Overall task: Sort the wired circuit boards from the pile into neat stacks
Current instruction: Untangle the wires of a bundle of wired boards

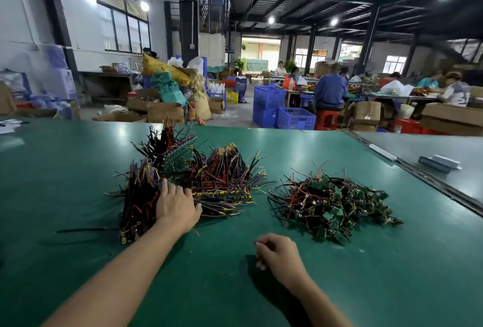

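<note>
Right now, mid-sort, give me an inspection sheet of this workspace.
Surface: green mat with glare patches; a seam at right joins the next table.
Job's things: stacks at left, wires pointing up; loose pile at right; one perforated board propped tilted on the stacks.
Clutter: papers at the far left edge; grey box on the next table.
Grippers: left hand rests on the stacks; right hand loosely curled on the mat, nothing seen in it.
Cables: one black wire lies loose left of the stacks.
Surroundings: blue crates, cartons, seated workers beyond the table.
</note>
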{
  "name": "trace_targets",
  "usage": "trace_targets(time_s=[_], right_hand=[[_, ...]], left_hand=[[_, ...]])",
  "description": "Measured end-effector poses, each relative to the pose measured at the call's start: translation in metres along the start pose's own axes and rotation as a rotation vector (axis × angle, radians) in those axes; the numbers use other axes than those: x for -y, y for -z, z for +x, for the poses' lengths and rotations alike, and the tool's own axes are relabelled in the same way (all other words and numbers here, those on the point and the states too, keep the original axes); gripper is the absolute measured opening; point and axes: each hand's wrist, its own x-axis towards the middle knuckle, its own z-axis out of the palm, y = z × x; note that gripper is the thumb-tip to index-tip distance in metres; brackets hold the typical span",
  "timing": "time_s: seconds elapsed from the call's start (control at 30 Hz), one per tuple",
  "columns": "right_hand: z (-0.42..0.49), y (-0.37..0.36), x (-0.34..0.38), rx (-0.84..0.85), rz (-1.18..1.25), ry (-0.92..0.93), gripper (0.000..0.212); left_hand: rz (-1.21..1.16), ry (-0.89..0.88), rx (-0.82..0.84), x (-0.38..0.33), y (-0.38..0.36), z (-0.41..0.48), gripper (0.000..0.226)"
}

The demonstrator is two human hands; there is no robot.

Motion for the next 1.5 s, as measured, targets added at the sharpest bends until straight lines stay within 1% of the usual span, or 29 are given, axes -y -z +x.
trace_targets(time_s=[0.03,0.1,0.13,0.2,0.27,0.33,0.37,0.43,0.53,0.57,0.63,0.73,0.8,0.83,0.93,0.97,1.07,1.13,1.2,1.27,1.33,1.43,1.5], right_hand=[[0.0,0.0,-0.005,-0.015,-0.009,0.009,0.02],[-0.002,0.003,-0.006,-0.027,-0.031,0.013,0.02],[-0.004,0.003,-0.004,-0.027,-0.043,0.011,0.02],[-0.004,0.003,-0.005,-0.027,-0.028,0.02,0.019],[-0.005,0.005,-0.005,-0.028,-0.013,0.022,0.019],[-0.005,0.006,-0.007,-0.024,0.004,0.023,0.019],[-0.005,0.007,-0.007,-0.024,0.018,0.024,0.018],[-0.005,0.008,-0.007,-0.026,0.05,0.022,0.017],[-0.005,0.009,-0.009,-0.038,0.137,0.001,0.016],[-0.005,0.01,-0.009,-0.039,0.159,-0.001,0.016],[-0.005,0.01,-0.009,-0.041,0.186,-0.001,0.015],[-0.006,0.01,-0.008,-0.037,0.206,-0.002,0.015],[-0.006,0.01,-0.007,-0.034,0.206,0.0,0.015],[-0.006,0.01,-0.007,-0.034,0.205,0.003,0.015],[-0.006,0.01,-0.008,-0.033,0.2,0.008,0.015],[-0.005,0.01,-0.008,-0.031,0.198,0.01,0.015],[-0.005,0.01,-0.009,-0.027,0.184,0.025,0.017],[-0.004,0.009,-0.007,-0.017,0.163,0.031,0.017],[-0.003,0.009,-0.006,0.016,0.215,0.009,0.018],[-0.003,0.009,-0.004,0.073,0.326,-0.033,0.028],[-0.001,0.01,-0.003,0.123,0.359,-0.061,0.045],[0.007,0.009,-0.001,0.169,0.324,-0.077,0.066],[0.013,0.006,0.005,0.163,0.324,-0.109,0.072]], left_hand=[[-0.012,0.003,0.01,0.001,0.002,0.001,0.07],[-0.122,-0.014,0.045,0.004,0.004,0.005,0.068],[-0.223,-0.028,0.064,0.007,0.006,0.007,0.065],[-0.508,-0.044,0.115,0.009,0.01,0.008,0.055],[-0.768,-0.036,0.153,0.007,0.012,0.006,0.049],[-0.979,0.051,0.162,0.003,0.013,0.003,0.042],[-1.06,0.107,0.195,-0.001,0.013,0.001,0.04],[-1.135,0.196,0.303,-0.007,0.013,0.002,0.04],[-1.176,0.312,0.5,-0.013,0.015,0.002,0.026],[-1.157,0.326,0.569,-0.015,0.018,0.0,0.029],[-1.148,0.342,0.694,-0.017,0.025,-0.005,0.045],[-1.254,0.34,0.877,-0.014,0.031,-0.011,0.062],[-1.372,0.337,0.962,-0.013,0.029,-0.013,0.06],[-1.431,0.337,0.98,-0.014,0.028,-0.015,0.053],[-1.566,0.315,0.971,-0.018,0.026,-0.025,0.024],[-1.604,0.301,0.955,-0.021,0.025,-0.029,0.019],[-1.773,0.23,0.905,-0.03,0.021,-0.042,0.021],[-1.927,0.17,0.846,-0.038,0.018,-0.052,0.028],[-2.105,0.157,0.771,-0.047,0.015,-0.06,0.03],[-2.282,0.197,0.708,-0.058,0.014,-0.067,0.029],[-2.403,0.262,0.67,-0.069,0.014,-0.073,0.033],[-2.444,0.358,0.58,-0.08,0.013,-0.078,0.036],[-2.435,0.382,0.496,-0.086,0.012,-0.08,0.032]])
